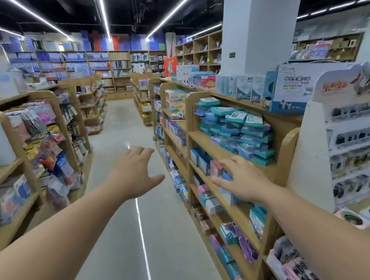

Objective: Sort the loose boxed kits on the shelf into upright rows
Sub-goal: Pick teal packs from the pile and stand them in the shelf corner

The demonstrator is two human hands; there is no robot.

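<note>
So, hands: two, both bare, both stretched forward with the forearms in view.
left hand [135,174]: fingers straight and spread wide, holding nothing, out over the aisle floor [125,236], well apart from the kits.
right hand [240,179]: fingers straight and spread, palm turned to the second board of the wooden shelf [290,147]. It grips nothing, and blur hides whether the fingertips actually touch a box.
loose kits [242,132]: one heap of teal and blue boxes, well over a dozen (too smeared for an exact count). They lie flat and crooked on the top board, above and just beyond the right hand.
upright boxes [200,161]: about three blue ones standing side by side on the second board, just left of the right hand's fingertips.
pink box [215,167]: one, at the tips of the right hand's fingers, with a blue box beside it behind the palm.
lower boards: mixed boxes and packets in pink, white, teal and purple, some leaning.
carton [294,88]: one large white-and-blue box standing on top of the shelf unit.
display stand [311,150]: one, white, right of the shelf, with rows of small dark figures.
</note>
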